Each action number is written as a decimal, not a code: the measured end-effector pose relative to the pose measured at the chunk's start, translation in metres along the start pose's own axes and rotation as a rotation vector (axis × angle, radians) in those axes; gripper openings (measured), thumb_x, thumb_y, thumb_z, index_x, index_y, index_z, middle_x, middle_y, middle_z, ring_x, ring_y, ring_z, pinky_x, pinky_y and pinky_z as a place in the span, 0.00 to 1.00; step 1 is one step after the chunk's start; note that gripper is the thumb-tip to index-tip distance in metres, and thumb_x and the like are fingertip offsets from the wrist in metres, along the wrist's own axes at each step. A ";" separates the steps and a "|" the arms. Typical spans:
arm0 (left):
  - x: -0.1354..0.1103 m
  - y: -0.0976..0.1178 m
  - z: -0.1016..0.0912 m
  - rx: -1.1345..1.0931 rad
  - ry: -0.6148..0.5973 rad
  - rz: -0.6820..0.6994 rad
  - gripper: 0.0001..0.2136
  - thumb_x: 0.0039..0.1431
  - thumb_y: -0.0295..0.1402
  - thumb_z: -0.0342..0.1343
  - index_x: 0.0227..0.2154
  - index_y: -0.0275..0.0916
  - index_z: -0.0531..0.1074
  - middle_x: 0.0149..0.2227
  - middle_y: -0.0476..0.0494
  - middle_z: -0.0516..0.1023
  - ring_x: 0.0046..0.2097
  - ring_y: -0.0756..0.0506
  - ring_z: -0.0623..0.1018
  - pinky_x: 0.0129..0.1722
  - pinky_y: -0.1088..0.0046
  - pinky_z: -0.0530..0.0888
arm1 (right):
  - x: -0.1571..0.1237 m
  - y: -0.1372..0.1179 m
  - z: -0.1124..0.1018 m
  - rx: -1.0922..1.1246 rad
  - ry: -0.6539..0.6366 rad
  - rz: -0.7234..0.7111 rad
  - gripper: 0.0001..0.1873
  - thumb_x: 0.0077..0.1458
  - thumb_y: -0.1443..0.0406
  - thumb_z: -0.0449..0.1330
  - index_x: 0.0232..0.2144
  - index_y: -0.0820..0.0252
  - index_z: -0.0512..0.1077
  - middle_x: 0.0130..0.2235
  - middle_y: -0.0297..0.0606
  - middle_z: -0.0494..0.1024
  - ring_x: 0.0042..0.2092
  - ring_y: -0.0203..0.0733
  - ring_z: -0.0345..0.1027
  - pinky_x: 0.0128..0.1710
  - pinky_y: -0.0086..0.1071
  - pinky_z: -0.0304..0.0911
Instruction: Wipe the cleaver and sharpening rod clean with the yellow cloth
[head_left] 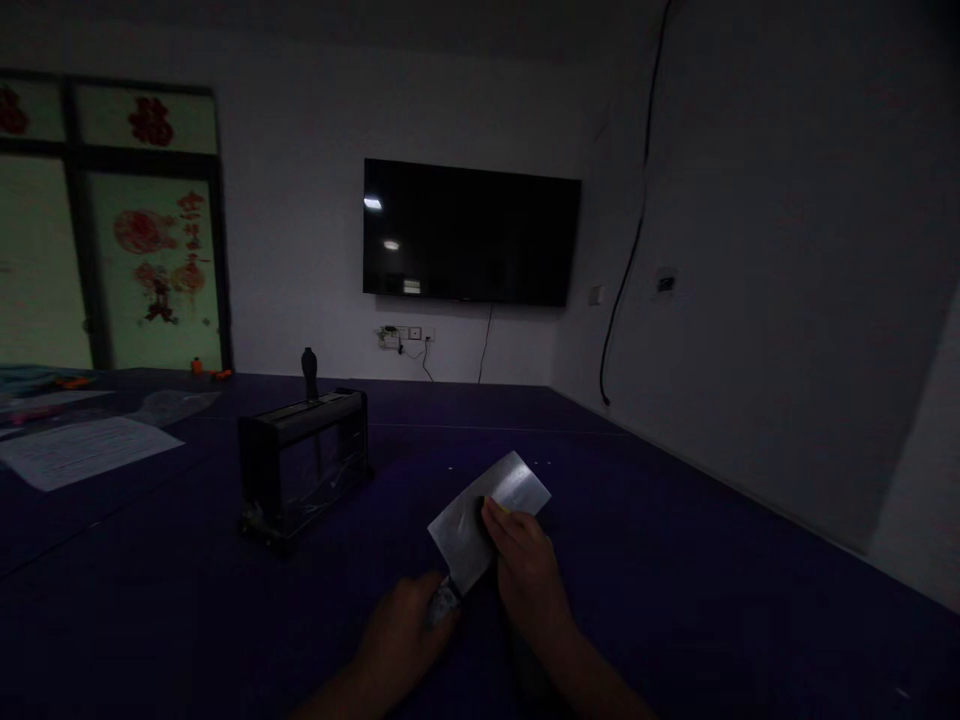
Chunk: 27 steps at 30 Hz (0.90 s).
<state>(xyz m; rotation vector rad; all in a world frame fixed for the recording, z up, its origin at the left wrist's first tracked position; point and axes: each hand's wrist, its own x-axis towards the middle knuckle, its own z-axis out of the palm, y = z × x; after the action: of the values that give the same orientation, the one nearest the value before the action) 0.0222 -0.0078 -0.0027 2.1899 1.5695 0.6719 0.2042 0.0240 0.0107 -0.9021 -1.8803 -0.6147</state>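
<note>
A broad, dark blue-purple surface (pixel 675 580) spreads through a dim room, reaching the pale far wall (pixel 292 220) and the grey right-hand wall (pixel 787 380). Thin seams cross it, and a few tiny white flecks lie just beyond the cleaver (pixel 459 530).

The cleaver is near the front, over the surface and in front of the person, its broad blade slanting up to the right. The person's left hand (pixel 409 622) is closed around the handle. The right hand (pixel 529 560) has its fingers drawn together over a small dark pad (pixel 481 515) with a yellow edge, held against the blade's face; the thumb's position cannot be made out.

To the left of the cleaver and apart from it stands a black frame (pixel 319 415), with a dark rounded knob (pixel 310 374) rising at its far side. Farther left lie printed paper (pixel 90 450) and clear plastic (pixel 171 408), with small orange items (pixel 196 366) near the door.

A black television (pixel 472 235) hangs on the far wall above sockets (pixel 415 333) and thin wires. Red decorations (pixel 146 232) mark the greenish door panes at left. A long dark cable (pixel 642 215) trails down at right, beside a wall socket (pixel 665 284).
</note>
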 end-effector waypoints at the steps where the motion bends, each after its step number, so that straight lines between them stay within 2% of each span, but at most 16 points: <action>1: 0.000 0.000 0.000 -0.004 -0.007 0.002 0.12 0.54 0.35 0.48 0.38 0.37 0.72 0.35 0.41 0.77 0.35 0.46 0.75 0.31 0.76 0.64 | 0.001 -0.002 -0.001 0.005 -0.011 -0.010 0.30 0.52 0.78 0.45 0.56 0.56 0.61 0.51 0.37 0.73 0.43 0.41 0.68 0.41 0.36 0.69; 14: -0.001 0.002 -0.001 -0.015 -0.020 0.011 0.10 0.54 0.31 0.47 0.35 0.38 0.71 0.35 0.43 0.78 0.35 0.46 0.75 0.30 0.76 0.64 | -0.006 -0.025 0.000 0.170 -0.167 -0.079 0.30 0.49 0.79 0.45 0.54 0.59 0.64 0.50 0.40 0.73 0.44 0.40 0.69 0.42 0.37 0.69; 20: -0.001 -0.001 0.002 0.007 -0.003 -0.012 0.12 0.55 0.32 0.47 0.39 0.37 0.71 0.37 0.40 0.77 0.37 0.45 0.75 0.32 0.75 0.65 | -0.008 -0.029 0.004 0.218 -0.229 -0.152 0.27 0.52 0.77 0.47 0.54 0.56 0.64 0.51 0.38 0.73 0.44 0.39 0.69 0.42 0.35 0.69; 27: -0.001 0.002 0.000 0.034 -0.010 -0.041 0.12 0.55 0.31 0.47 0.39 0.36 0.71 0.38 0.39 0.77 0.38 0.44 0.75 0.35 0.75 0.66 | -0.008 -0.033 0.005 0.212 -0.293 -0.166 0.24 0.55 0.76 0.45 0.52 0.60 0.65 0.53 0.38 0.71 0.49 0.40 0.66 0.46 0.37 0.67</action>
<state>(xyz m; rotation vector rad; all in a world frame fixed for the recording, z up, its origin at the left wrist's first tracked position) 0.0237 -0.0092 -0.0013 2.1753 1.6281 0.6253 0.1773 0.0049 -0.0005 -0.7322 -2.2527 -0.3859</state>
